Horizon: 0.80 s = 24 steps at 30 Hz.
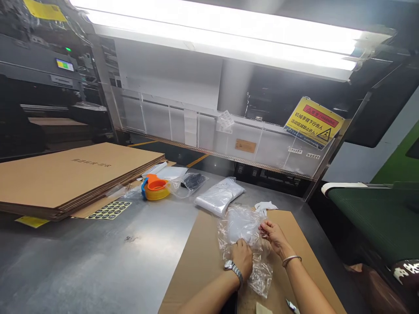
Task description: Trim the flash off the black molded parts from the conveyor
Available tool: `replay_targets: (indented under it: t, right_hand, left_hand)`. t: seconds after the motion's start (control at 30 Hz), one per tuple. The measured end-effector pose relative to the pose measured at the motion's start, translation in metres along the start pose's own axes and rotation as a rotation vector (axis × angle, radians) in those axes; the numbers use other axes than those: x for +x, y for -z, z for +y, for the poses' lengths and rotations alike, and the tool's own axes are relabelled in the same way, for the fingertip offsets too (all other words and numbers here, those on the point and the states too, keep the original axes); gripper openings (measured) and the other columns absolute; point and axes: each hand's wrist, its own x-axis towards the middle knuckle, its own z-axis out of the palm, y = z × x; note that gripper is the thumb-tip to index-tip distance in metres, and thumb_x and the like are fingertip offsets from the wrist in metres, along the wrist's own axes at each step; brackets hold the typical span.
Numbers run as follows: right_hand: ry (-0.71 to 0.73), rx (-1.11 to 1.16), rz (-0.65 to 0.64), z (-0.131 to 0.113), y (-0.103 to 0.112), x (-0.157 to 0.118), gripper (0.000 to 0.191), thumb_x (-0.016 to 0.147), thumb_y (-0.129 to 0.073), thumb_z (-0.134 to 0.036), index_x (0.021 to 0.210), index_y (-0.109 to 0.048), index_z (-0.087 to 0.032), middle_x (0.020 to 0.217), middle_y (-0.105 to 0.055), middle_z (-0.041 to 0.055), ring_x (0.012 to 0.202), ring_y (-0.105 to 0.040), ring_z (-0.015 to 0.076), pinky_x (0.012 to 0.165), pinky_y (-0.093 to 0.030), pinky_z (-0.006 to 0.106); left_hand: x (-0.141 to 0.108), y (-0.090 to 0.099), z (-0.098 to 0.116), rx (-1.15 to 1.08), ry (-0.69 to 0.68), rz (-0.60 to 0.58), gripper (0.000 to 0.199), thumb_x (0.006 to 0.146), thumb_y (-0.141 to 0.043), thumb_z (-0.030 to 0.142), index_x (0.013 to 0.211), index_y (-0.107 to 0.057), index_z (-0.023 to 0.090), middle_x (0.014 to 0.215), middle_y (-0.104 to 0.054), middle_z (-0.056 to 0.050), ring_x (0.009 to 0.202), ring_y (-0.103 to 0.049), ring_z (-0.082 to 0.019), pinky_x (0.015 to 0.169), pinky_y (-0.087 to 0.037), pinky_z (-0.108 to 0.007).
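A clear, crinkled plastic bag (240, 224) with something flat and whitish inside lies on a brown cardboard sheet (199, 261). My left hand (242, 257), with a watch at the wrist, is at its near side, fingers curled onto the film; the fingertips are partly hidden. On the right side, my right hand (274, 235), wearing a bangle, pinches the bag's edge between thumb and fingers. Loose clear film (261, 279) spreads below my left hand. A small cutter (291, 306) lies by my right forearm.
Behind the bag sit a silvery plastic package (220, 196) and white scraps (266, 206). Left of them are a bagged black item (193, 181), a tape dispenser (155, 187), a sticker sheet (110, 210) and stacked cardboard (75, 174). A green conveyor (376, 213) runs at right.
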Motion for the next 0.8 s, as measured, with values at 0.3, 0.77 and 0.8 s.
replay_targets:
  t: [0.3, 0.77, 0.8]
  right_hand:
    - [0.138, -0.185, 0.069, -0.012, 0.003, -0.019, 0.026, 0.089, -0.054, -0.032, 0.107, -0.056, -0.015, 0.104, -0.060, 0.0046, 0.086, -0.061, 0.0159, 0.073, -0.052, 0.035]
    - [0.371, -0.383, 0.075, -0.035, -0.029, -0.088, 0.029, 0.087, -0.052, -0.039, 0.070, -0.050, -0.016, 0.059, -0.045, -0.0066, 0.051, -0.046, 0.0070, 0.048, -0.038, 0.020]
    - [0.385, -0.385, 0.093, -0.037, -0.031, -0.094, 0.028, 0.087, -0.051, -0.039, 0.069, -0.048, -0.017, 0.058, -0.042, -0.0068, 0.050, -0.043, 0.0072, 0.047, -0.036, 0.020]
  left_hand:
    - [-0.012, 0.020, -0.010, -0.423, -0.004, 0.244, 0.019, 0.087, -0.051, 0.031, 0.087, -0.060, 0.014, 0.100, -0.060, -0.006, 0.102, -0.053, -0.022, 0.090, -0.040, -0.046]
    - [-0.030, 0.018, -0.013, -1.085, 0.095, 0.369, 0.025, 0.089, -0.048, 0.033, 0.077, -0.058, 0.013, 0.066, -0.057, 0.002, 0.058, -0.056, -0.011, 0.056, -0.047, -0.027]
    - [-0.036, 0.019, -0.016, -1.060, 0.108, 0.414, 0.025, 0.089, -0.047, 0.031, 0.076, -0.058, 0.013, 0.064, -0.056, 0.002, 0.058, -0.055, -0.012, 0.056, -0.046, -0.027]
